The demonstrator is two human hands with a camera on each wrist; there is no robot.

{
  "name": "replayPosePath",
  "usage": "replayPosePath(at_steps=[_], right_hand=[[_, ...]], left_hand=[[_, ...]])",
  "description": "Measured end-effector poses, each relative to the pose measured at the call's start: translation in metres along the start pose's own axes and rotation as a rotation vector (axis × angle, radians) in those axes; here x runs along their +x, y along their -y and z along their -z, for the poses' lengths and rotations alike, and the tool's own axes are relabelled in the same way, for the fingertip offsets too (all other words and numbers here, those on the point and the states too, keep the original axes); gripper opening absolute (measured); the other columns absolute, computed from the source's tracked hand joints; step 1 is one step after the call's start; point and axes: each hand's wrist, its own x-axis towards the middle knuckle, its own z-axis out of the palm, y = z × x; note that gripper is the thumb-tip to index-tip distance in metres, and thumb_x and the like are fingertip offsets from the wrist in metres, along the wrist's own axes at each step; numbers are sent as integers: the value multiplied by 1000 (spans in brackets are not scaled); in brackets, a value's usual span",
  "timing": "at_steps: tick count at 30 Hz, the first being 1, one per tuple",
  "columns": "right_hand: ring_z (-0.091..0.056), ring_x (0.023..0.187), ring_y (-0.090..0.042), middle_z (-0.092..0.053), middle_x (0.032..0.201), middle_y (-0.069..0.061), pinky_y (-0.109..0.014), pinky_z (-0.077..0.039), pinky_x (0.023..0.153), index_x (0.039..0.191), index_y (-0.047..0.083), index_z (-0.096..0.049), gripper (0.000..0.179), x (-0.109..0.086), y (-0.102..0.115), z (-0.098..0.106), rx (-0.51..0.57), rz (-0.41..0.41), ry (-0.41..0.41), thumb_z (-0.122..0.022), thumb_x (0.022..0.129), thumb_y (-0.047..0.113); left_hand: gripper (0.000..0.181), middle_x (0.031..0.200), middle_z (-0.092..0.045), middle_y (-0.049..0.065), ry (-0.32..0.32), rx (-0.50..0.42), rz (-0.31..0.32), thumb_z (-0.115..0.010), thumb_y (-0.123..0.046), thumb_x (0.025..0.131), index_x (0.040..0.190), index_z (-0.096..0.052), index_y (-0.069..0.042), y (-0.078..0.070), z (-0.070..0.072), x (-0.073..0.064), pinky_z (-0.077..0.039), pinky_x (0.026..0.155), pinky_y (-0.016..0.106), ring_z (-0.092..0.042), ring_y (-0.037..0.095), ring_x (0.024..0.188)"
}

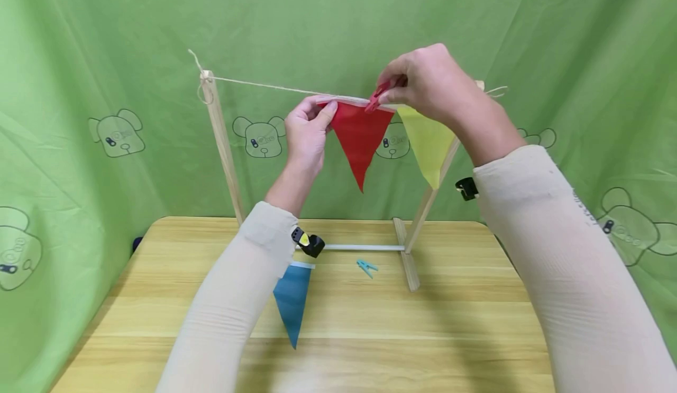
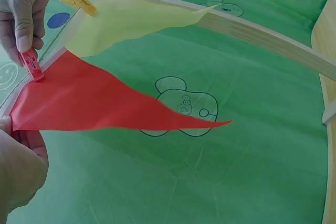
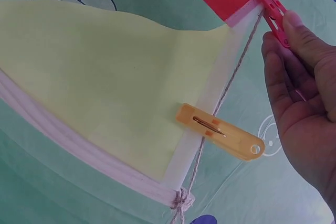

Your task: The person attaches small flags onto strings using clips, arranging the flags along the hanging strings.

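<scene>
I see the left hand (image 1: 307,137) pinching the upper left corner of a red pennant (image 1: 361,137) between thumb and fingers, while the right hand (image 1: 433,84) grips a red clothespin (image 1: 376,96) by its handles, its nose over the pennant's white top band near the right end; whether it bites the string (image 1: 264,85) too, I can't tell. That string runs between two wooden posts, left (image 1: 221,140) and right (image 1: 423,211), standing near the far edge of the desk (image 1: 370,328), with the red pennant hanging point down between them. Just beside it, toward the right post, I have a yellow pennant (image 1: 425,143) held to the string by a yellow clothespin (image 3: 220,132). On the desk, a blue clothespin (image 1: 366,268) lies near the crossbar (image 1: 365,247), toward the far edge; a blue pennant (image 1: 294,305) lies closer to the near edge, partly hidden by the left sleeve (image 1: 233,287).
</scene>
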Motion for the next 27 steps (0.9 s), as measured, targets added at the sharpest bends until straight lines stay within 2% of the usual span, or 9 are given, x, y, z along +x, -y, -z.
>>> replayPosePath(at_steps=[4, 6, 10, 14, 19, 27], right_hand=[[-74, 87, -22, -79, 101, -13, -5, -45, 65, 107, 6, -79, 21, 1, 0, 0, -9, 23, -2, -80, 91, 20], [-74, 87, -22, -78, 101, -12, -8, -48, 67, 108, 6, -79, 22, 1, 0, 0, -15, 23, 6, -80, 92, 20], [-72, 90, -22, -77, 103, -12, -25, -56, 77, 112, 6, -77, 23, 3, 1, 0, -12, -3, 54, -77, 94, 20], [-69, 96, -26, -74, 107, -15, -38, -58, 87, 121, 3, -72, 29, 4, 2, 0, 5, -12, 87, -74, 97, 18], [-66, 104, -29, -71, 114, -17, -42, -57, 94, 132, -2, -64, 39, 4, 3, -2, 54, -36, 98, -72, 98, 14], [-64, 108, -28, -69, 117, -16, -42, -56, 97, 136, -2, -61, 43, 4, 5, -4, 92, -62, 96, -72, 98, 17]], left_hand=[[12, 86, -67, 6, -1, 0, -8, -71, 8, 91, 102, -73, 2, 0, -1, 0, -59, 69, 20, -64, 12, 75], [12, 86, -68, 5, 0, -4, -10, -71, 9, 91, 102, -73, 3, 0, -1, 0, -59, 69, 20, -64, 12, 75], [13, 87, -68, 6, 0, -6, -7, -71, 9, 91, 102, -73, 3, 0, -1, 1, -60, 70, 20, -64, 12, 75], [14, 87, -68, 7, -5, -10, -4, -71, 9, 91, 104, -73, 4, 0, -1, 1, -60, 70, 21, -64, 13, 75], [15, 85, -68, 5, 1, 21, -22, -71, 9, 91, 106, -73, 5, 1, 2, 1, -61, 70, 22, -64, 13, 74], [13, 86, -67, 5, 10, 67, -24, -71, 6, 92, 105, -71, 5, 0, 5, 0, -61, 73, 23, -64, 13, 77]])
